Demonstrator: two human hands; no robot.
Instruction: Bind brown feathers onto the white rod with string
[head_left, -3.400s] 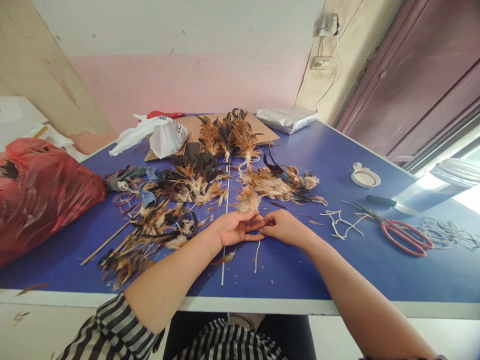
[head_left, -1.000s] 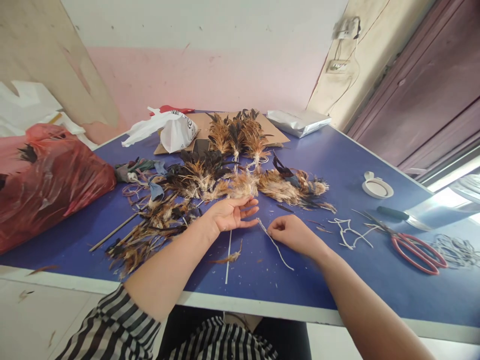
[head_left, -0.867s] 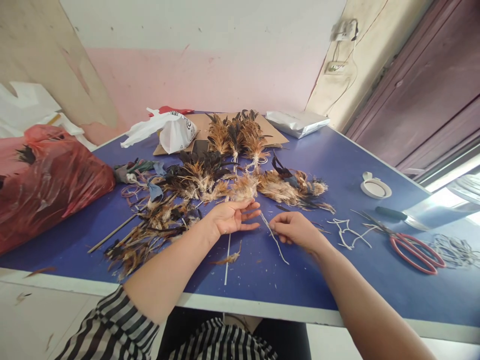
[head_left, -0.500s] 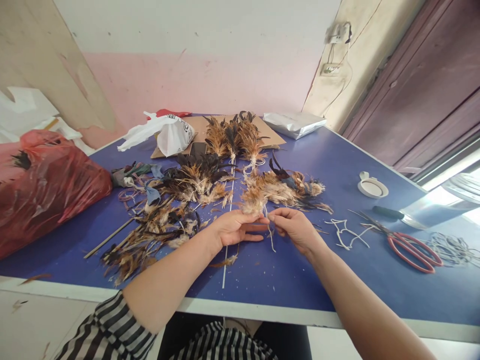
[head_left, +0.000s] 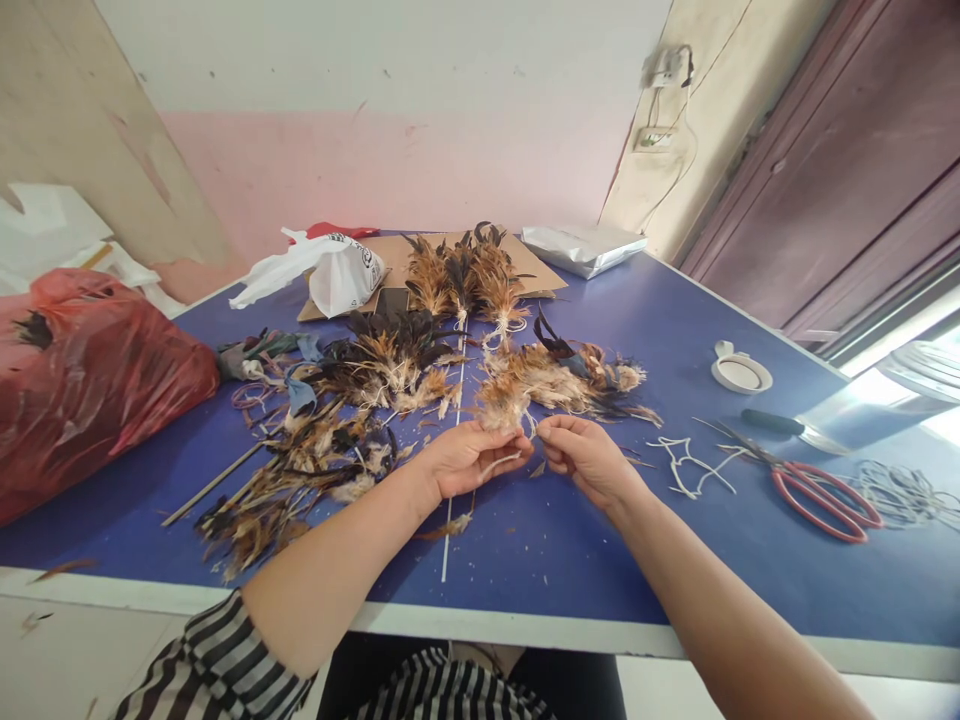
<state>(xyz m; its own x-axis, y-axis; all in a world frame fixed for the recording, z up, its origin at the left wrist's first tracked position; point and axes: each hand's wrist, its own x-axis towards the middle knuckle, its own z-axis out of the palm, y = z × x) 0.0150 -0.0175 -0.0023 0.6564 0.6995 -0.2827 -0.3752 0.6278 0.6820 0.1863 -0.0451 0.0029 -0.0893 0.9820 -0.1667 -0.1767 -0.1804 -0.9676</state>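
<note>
My left hand [head_left: 476, 460] is closed on the base of a small bunch of brown, fluffy feathers [head_left: 504, 405]. A white string [head_left: 532, 424] loops at the bunch's base, and one end lies across my left fingers. Just to the right, my right hand [head_left: 577, 450] pinches the string between thumb and forefinger. Beyond the held bunch lies a heap of loose brown feathers [head_left: 559, 375]; its border with the bunch is hard to make out. Tied feather bunches [head_left: 461, 275] rest on flat cardboard [head_left: 544, 272] at the back.
Loose feathers [head_left: 300, 480] and dark feathers [head_left: 397, 350] lie left of my hands. A red plastic bag [head_left: 112, 390] stands at far left. On the right are cut string pieces [head_left: 694, 468], red-handled scissors [head_left: 821, 500], a green-handled knife [head_left: 776, 422] and a tape roll [head_left: 741, 374].
The string end that hung down between my hands now lies over my left fingers, which have curled in. A loop of string shows beside the right fingertips. The view has shifted slightly.
</note>
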